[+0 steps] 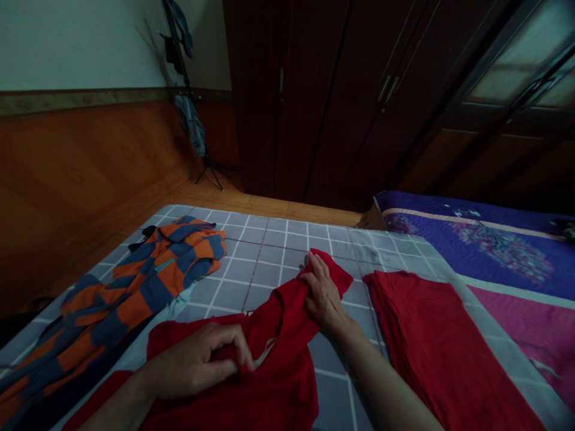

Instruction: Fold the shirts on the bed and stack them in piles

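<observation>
Left hand (pixel 197 362): thumb and forefinger look clamped on a bit of red cloth at the neckline (pixel 280 311); other fingers curled in; I'd guess the pinch stops the collar sliding about
Red shirt (pixel 290 383): the piece being handled; under and between both sets of fingers, laid out on the bed, probably so it has something flat to rest on
White tag (pixel 266 353): just past the left fingertips, inside the collar
Right hand (pixel 326 299): fingers close together, lying over what looks like a sleeve (pixel 342 278); reads as pressing it flat, can't tell if the thumb grips
Folded red cloth (pixel 440 335): right of the right fingers, apart from the shirt; likely put aside for elbow room
Orange-and-blue clothes (pixel 155 290): loosely heaped, beyond and left of the left fingers
Grid sheet (pixel 238 269): bare ahead of the fingers
Wardrobe (pixel 305 90): far past all fingertips; shut
</observation>
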Available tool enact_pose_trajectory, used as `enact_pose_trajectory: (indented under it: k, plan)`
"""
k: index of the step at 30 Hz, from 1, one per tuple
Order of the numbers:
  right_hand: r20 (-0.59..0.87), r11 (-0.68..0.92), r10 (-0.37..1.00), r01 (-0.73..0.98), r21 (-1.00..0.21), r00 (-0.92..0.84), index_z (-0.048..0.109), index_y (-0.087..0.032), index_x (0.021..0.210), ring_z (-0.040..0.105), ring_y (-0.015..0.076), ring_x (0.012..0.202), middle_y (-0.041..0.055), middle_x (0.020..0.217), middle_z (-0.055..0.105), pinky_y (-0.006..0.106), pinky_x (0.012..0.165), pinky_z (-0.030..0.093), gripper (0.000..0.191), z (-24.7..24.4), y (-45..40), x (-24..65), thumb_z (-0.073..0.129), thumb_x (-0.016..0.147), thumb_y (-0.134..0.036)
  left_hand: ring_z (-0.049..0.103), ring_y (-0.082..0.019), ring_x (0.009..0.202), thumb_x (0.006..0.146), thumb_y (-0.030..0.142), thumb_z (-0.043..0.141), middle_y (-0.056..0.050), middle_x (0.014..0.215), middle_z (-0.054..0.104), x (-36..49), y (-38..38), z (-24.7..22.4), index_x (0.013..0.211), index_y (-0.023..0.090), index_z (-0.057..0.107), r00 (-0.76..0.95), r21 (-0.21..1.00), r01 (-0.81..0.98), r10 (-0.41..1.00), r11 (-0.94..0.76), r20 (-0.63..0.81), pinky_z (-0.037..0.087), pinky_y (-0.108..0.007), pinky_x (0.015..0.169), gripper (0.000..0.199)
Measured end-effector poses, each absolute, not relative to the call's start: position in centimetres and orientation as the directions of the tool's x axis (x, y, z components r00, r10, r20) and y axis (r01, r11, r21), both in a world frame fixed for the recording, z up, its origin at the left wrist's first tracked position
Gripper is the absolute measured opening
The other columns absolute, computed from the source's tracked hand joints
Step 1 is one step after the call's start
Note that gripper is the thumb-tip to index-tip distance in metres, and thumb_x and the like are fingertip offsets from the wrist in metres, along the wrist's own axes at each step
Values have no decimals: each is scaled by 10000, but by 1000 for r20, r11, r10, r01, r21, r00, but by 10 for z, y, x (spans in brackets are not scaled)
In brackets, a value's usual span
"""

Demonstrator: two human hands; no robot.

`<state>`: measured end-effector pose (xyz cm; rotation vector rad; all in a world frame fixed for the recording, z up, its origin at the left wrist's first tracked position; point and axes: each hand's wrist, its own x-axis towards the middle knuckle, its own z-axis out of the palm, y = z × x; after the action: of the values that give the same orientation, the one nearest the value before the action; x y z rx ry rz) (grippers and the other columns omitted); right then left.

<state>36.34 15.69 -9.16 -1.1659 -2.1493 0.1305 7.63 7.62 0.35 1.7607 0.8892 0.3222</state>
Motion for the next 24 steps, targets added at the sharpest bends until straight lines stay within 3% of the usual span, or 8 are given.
enact_pose_trajectory:
  k: [2, 7, 10, 12, 15, 17, 21, 24]
  plan:
    - [553, 559, 790, 681, -473, -264, 611, -171, 894, 250, 315, 1366, 133, 1472, 325, 549, 1047, 309, 279, -90, 159, 366, 496, 666, -59, 617, -180, 976, 811, 226, 528, -12, 1029, 682, 70, 83, -2, 1018, 235, 605, 574, 876, 468, 794, -120, -198, 434, -289, 895, 221]
    - [557, 431, 826, 543, -721, 85, 591, -186, 670, 454, 313, 1229, 141, 1331, 508, 511, 1020, 329, 27, -54, 157, 379, 586, 686, -207, 482, -245, 1218, 686, 303, 699, -51, 1352, 511, 51, 101, -24, 1350, 268, 407, 438, 734, 654, 882, -183, -171, 329, -332, 1042, 727]
    - [450, 360, 857, 333, -871, 251, 588, -189, 652, 542, 280, 1128, 111, 1225, 597, 432, 930, 421, 95, -17, 144, 390, 610, 714, -256, 527, -256, 1139, 720, 341, 667, -71, 1222, 588, 48, 106, -29, 1189, 219, 558, 458, 656, 701, 882, -280, -113, 364, -346, 1000, 497]
    - [361, 320, 867, 171, -932, 344, 593, -187, 674, 629, 226, 898, 74, 983, 685, 339, 761, 491, 100, 4, 131, 399, 636, 708, -271, 578, -236, 1014, 774, 327, 596, -63, 1060, 639, 49, 107, -29, 1014, 195, 627, 495, 638, 700, 862, -321, -109, 415, -335, 923, 275]
    - [284, 260, 851, 114, -959, 442, 610, -185, 692, 534, 123, 538, -16, 609, 613, 218, 506, 426, 128, 20, 108, 413, 686, 661, -284, 605, -216, 942, 800, 299, 539, -47, 1005, 656, 51, 104, -24, 986, 202, 629, 531, 676, 674, 832, -299, -162, 448, -319, 867, 229]
    - [215, 178, 869, 123, -976, 445, 623, -189, 725, 476, 102, 476, -30, 566, 579, 192, 430, 369, 173, 19, 90, 418, 707, 656, -324, 579, -247, 1065, 748, 352, 618, -66, 1180, 620, 51, 99, -20, 1186, 220, 564, 551, 701, 657, 811, -277, -196, 427, -346, 935, 460]
    - [-1, -36, 959, 118, -992, 285, 640, -188, 753, 489, 119, 469, -5, 593, 600, 194, 383, 351, 300, 4, 53, 414, 723, 659, -460, 373, -328, 1315, 590, 491, 764, -125, 1481, 347, 57, 79, -16, 1450, 228, 275, 611, 672, 665, 755, -327, -238, 296, -420, 1077, 1023]
    - [-47, -77, 989, 212, -974, 141, 658, -172, 687, 490, 123, 476, 9, 563, 585, 199, 394, 364, 348, -5, 31, 403, 697, 673, -518, 404, -316, 1291, 652, 430, 725, -106, 1431, 424, 70, 64, -14, 1333, 231, 464, 614, 613, 684, 766, -395, -192, 311, -405, 1065, 756]
